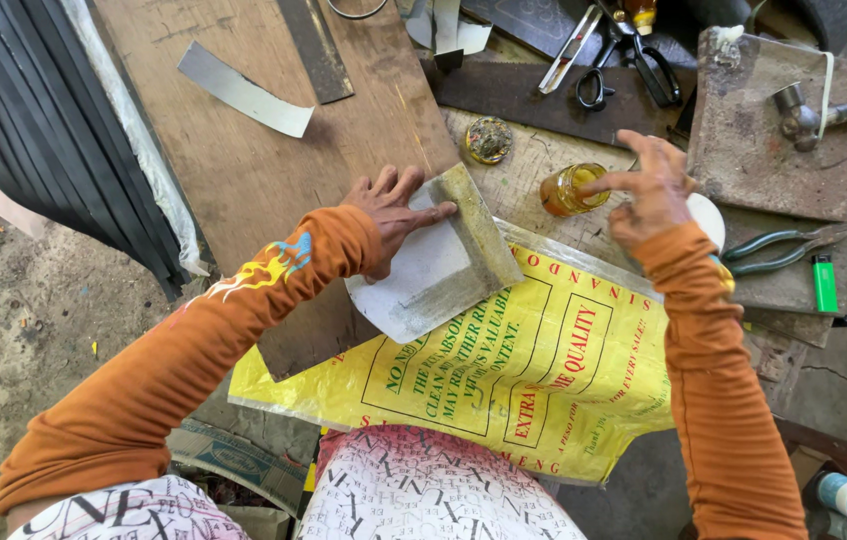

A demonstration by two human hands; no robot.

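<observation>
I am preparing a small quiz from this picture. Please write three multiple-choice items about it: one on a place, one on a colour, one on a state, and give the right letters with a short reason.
1. Where is the small glass jar?
A. beside the right hand
B. on the ground
C. under the hammer

2. What colour is the lighter?
A. red
B. green
C. white

3. What is the left hand doing?
A. hanging free
B. gripping the scissors
C. pressing on the flat grey piece

Answers: 1 A, a right finger reaches its rim. 2 B, it lies bright green by the pliers. 3 C, the fingers lie spread on its top.
</observation>
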